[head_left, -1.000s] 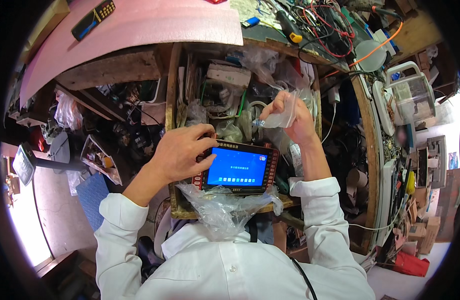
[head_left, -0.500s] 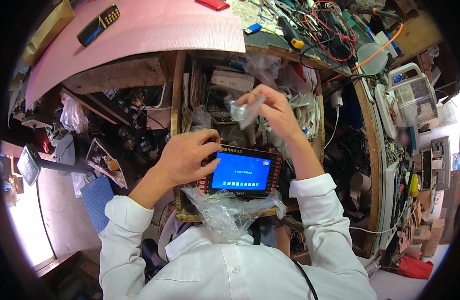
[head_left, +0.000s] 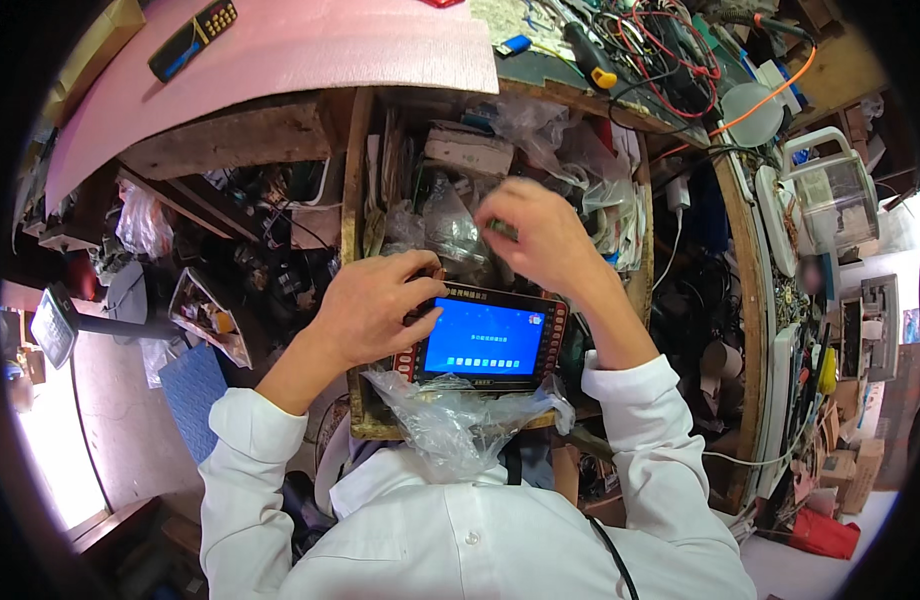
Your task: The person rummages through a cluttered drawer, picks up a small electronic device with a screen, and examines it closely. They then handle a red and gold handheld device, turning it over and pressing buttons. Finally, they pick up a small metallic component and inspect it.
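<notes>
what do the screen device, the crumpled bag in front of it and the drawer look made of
Screen device: probably hard plastic casing, black and red, with a smooth lit panel; glass or plastic, I can't tell.
Crumpled bag: thin clear plastic film, judging by its shiny creases and see-through folds.
Drawer: apparently bare wood, going by its rough, worn brown edges.

We see our left hand (head_left: 375, 308) on the left side of a small player (head_left: 488, 350) with a bright blue screen (head_left: 480, 328). Our right hand (head_left: 545, 238) is up over an open wooden drawer (head_left: 355, 190). Its fingers look blurry, so we can't tell if they hold anything. A crinkly clear bag (head_left: 450, 428) sits by the player's bottom edge. A pink sheet (head_left: 310, 60) lies at the top left.
</notes>
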Demonstrator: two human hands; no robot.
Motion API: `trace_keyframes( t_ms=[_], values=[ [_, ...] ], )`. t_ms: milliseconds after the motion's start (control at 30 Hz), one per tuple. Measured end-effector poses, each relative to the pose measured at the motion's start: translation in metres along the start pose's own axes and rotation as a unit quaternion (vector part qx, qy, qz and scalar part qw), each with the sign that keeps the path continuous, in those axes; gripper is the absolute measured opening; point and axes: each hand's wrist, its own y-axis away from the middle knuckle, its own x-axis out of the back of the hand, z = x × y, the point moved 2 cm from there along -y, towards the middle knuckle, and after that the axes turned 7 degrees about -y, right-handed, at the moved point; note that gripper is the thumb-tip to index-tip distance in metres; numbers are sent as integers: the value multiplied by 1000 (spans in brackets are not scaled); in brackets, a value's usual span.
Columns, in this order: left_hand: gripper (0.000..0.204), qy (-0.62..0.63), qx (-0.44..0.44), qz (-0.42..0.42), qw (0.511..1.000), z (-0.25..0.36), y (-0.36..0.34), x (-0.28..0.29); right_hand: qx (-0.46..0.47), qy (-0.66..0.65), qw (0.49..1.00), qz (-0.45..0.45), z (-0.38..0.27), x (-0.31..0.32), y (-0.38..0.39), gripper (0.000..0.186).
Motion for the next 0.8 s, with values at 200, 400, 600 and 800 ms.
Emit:
trace_keyframes(
  t_ms=[200,400,600,800],
  values=[
    [23,3,5,-14,1000,1,-2,1,-57,154,982,-97,9,-36,25,21],
    [22,-1,-1,1,1000,2,-1,1,-29,-57,998,-13,29,-17,31,18],
    [21,-5,6,-12,1000,3,-1,2,-186,149,971,10,22,6,36,26],
    [20,-12,3,-3,1000,5,-1,2,-258,236,937,2,6,-31,36,40]
  ],
)
